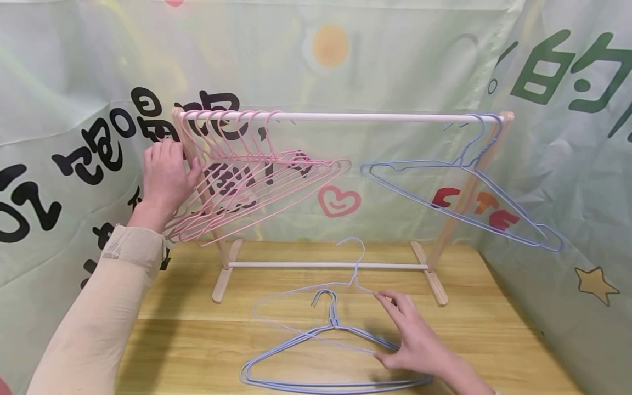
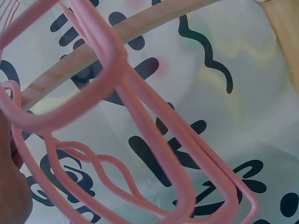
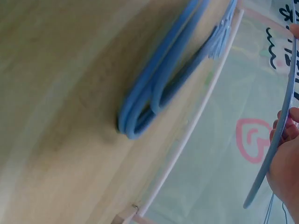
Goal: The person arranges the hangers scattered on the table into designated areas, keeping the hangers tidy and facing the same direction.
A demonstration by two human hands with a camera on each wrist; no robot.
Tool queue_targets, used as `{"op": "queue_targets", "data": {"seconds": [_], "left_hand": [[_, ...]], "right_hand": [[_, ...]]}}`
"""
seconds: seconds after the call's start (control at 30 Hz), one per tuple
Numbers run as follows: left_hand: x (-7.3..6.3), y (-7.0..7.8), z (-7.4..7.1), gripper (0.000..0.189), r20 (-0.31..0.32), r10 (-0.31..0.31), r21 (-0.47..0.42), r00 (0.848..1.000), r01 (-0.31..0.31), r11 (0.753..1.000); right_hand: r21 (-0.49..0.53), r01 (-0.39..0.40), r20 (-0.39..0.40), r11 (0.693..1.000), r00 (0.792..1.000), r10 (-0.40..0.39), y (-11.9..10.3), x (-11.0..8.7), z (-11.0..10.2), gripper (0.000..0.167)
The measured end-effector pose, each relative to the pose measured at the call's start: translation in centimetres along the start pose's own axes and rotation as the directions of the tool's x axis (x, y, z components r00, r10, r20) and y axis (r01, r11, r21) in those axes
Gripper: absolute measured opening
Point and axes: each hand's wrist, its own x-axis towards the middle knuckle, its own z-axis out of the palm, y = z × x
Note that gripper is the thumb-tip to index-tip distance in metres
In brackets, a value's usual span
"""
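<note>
In the head view my left hand point(image 1: 168, 178) is at the upper left post point(image 1: 191, 156) of a small wooden clothes rack, thumb and fingers around it. Pink hangers point(image 1: 276, 189) hang from the rail beside this hand and fill the left wrist view as pink loops point(image 2: 154, 135). Low at the right, my right hand point(image 1: 417, 337) holds a light blue wire hanger point(image 1: 301, 287) by one end, thumb and fingers spread along its wires, hook upward. Beneath it, several blue hangers point(image 1: 283, 346) lie stacked on the table. In the right wrist view the held hanger point(image 3: 283, 119) appears edge-on.
Two blue hangers point(image 1: 419, 203) hang at the right end of the white rail point(image 1: 365, 117). The rack's lower bar point(image 1: 296, 265) and feet point(image 1: 429, 274) stand on the wooden table point(image 1: 187, 329). A printed cloth point(image 1: 405, 66) surrounds the back and sides.
</note>
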Motion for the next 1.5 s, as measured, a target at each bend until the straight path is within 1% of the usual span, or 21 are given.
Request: {"op": "queue_targets", "data": {"seconds": [0.07,0.2,0.3,0.4,0.5,0.63,0.73,0.83,1.03,1.1,1.27,1.5], "left_hand": [[0.0,0.0,0.0,0.027,-0.003,0.003,-0.001,1.0,-0.003,1.0],[0.1,-0.1,0.0,0.027,-0.008,0.005,-0.005,1.0,-0.005,1.0],[0.1,-0.1,0.0,0.027,-0.01,0.006,-0.003,1.0,-0.006,1.0],[0.1,-0.1,0.0,0.027,-0.008,0.008,0.001,1.0,-0.008,1.0],[0.1,-0.1,-0.1,0.026,0.002,0.002,0.003,1.0,-0.002,1.0],[0.1,0.0,-0.1,0.026,0.019,-0.007,0.007,1.0,0.007,1.0],[0.1,0.0,0.1,0.027,0.018,-0.003,0.008,1.0,0.003,1.0],[0.1,-0.1,0.2,0.028,-0.001,0.016,0.01,1.0,-0.016,1.0],[0.1,-0.1,0.0,0.028,0.007,0.005,0.009,1.0,-0.005,1.0],[0.1,0.0,-0.1,0.028,0.014,-0.005,0.009,1.0,0.005,1.0],[0.1,0.1,-0.2,0.027,0.009,0.001,0.01,1.0,-0.001,1.0],[0.0,0.0,-0.1,0.029,0.015,-0.006,0.018,1.0,0.006,1.0]], "right_hand": [[-0.005,0.0,-0.021,1.0,1.0,0.0,0.2,0.1,-0.3,0.126],[-0.007,-0.017,-0.03,1.0,0.999,0.017,0.6,0.3,-1.0,0.129],[-0.029,-0.009,-0.053,1.0,0.999,0.008,1.0,0.5,-1.6,0.128],[-0.052,0.009,-0.103,0.999,0.995,-0.015,1.4,0.9,-2.3,0.124],[-0.064,0.025,-0.156,0.998,0.987,-0.035,1.9,1.2,-3.2,0.115],[-0.09,0.061,-0.238,0.994,0.968,-0.081,2.6,1.9,-4.6,0.103],[-0.117,0.098,-0.294,0.988,0.947,-0.129,3.1,2.5,-5.7,0.103],[-0.151,0.12,-0.334,0.981,0.928,-0.165,3.6,3.1,-6.8,0.103],[-0.221,0.141,-0.343,0.965,0.915,-0.213,4.4,4.0,-9.3,0.101],[-0.244,0.145,-0.333,0.959,0.916,-0.223,4.5,4.4,-10.2,0.101],[-0.276,0.143,-0.314,0.95,0.921,-0.23,4.7,5.1,-12.5,0.101],[-0.333,0.155,-0.331,0.93,0.905,-0.269,5.0,6.9,-15.4,0.101]]}}
